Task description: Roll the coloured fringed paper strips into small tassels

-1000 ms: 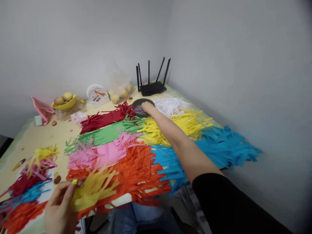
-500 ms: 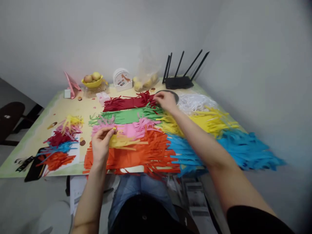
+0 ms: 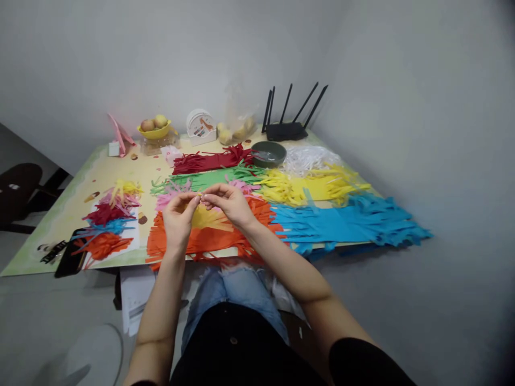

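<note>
My left hand [image 3: 179,219] pinches the rolled top of a yellow paper tassel [image 3: 209,219], whose strips hang over the orange fringed paper [image 3: 207,240]. The fingertips of my right hand [image 3: 232,205] are closed in a pinch and meet my left fingertips at the tassel's top. Whatever the right fingers hold is too small to make out. Beneath and beyond my hands lie fringed sheets in pink [image 3: 241,186], green [image 3: 217,177] and dark red [image 3: 213,161]. A dark green bowl [image 3: 269,155] stands behind them.
Yellow [image 3: 311,188], blue [image 3: 333,224] and white fringed paper [image 3: 309,160] spread to the right. Several finished tassels [image 3: 107,214] lie left, beside a black phone [image 3: 72,257]. A router [image 3: 286,131], bagged fruit [image 3: 237,131], a white holder [image 3: 201,128] and a yellow fruit basket [image 3: 155,131] line the wall.
My right hand has moved from the bowl back to my left hand, and their fingertips now meet. The bowl is uncovered. My left hand still holds the yellow tassel.
</note>
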### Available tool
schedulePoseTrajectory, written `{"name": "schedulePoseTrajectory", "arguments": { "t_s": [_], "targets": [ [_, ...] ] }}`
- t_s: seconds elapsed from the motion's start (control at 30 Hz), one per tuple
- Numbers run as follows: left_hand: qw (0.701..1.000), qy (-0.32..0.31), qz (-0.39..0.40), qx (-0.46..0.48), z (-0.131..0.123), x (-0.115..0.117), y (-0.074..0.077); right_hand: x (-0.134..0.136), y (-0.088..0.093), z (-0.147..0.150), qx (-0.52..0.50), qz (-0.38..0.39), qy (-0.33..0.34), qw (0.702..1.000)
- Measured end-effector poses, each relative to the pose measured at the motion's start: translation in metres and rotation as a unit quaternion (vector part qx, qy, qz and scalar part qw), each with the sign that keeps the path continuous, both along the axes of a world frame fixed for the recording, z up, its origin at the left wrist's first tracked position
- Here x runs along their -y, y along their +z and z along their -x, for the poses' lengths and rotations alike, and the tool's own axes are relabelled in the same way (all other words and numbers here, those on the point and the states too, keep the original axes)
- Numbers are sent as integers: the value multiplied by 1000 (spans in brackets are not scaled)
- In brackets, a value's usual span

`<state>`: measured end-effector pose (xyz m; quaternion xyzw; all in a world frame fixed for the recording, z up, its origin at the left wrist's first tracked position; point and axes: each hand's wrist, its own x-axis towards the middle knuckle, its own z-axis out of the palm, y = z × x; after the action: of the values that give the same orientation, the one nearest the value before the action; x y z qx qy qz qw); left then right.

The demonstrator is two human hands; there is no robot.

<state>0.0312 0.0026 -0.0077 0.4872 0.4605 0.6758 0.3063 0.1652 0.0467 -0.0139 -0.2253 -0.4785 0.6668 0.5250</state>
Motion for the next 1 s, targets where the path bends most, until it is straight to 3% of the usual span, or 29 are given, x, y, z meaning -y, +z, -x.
{"name": "schedulePoseTrajectory", "arguments": {
  "t_s": [0.2,0.43,0.63,0.77,1.0],
  "targets": [
    [1000,14,-2,-15,15,4,1,6,0,22,-10,9,-11,1000],
    [1000,-1,-4,-13,30,-12,-4,-13,2,31,23,-10,-13,1000],
    [999,35,-12,-33,26,-32,-15,-30,-5,28,40,13,-10,999],
    [999,5,12,-45,24,-41,-20,-37,-11,27,29,32,-36,998],
    [995,22,13,-93,19,-42,-27,-39,-21,18,99,-29,-81,991]
  ]
}}
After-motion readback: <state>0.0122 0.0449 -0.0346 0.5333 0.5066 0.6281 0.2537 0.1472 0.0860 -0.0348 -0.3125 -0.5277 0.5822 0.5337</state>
